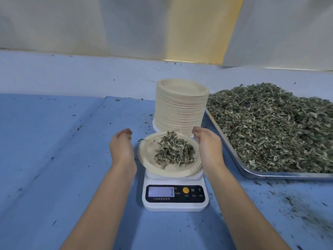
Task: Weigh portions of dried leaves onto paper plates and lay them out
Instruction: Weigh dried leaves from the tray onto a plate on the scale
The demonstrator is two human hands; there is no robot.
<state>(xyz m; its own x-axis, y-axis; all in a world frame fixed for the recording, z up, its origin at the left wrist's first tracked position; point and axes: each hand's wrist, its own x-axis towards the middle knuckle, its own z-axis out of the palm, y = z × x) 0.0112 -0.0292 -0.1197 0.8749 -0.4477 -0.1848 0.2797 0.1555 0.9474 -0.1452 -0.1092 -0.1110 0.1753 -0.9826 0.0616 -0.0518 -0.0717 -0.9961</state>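
A paper plate [149, 159] with a small heap of dried leaves [173, 153] sits on a white digital scale [175, 195] in the middle of the blue table. My left hand [121, 147] hovers just left of the plate, fingers loosely curled, holding nothing. My right hand [207, 143] is at the plate's right rim, fingers relaxed; whether it touches the rim I cannot tell. A tall stack of paper plates [181, 107] stands right behind the scale.
A large metal tray [270, 175] piled with dried leaves [273, 127] fills the right side. Leaf crumbs are scattered over the blue table cover [54, 141], thickest at the front right. A pale wall runs along the back.
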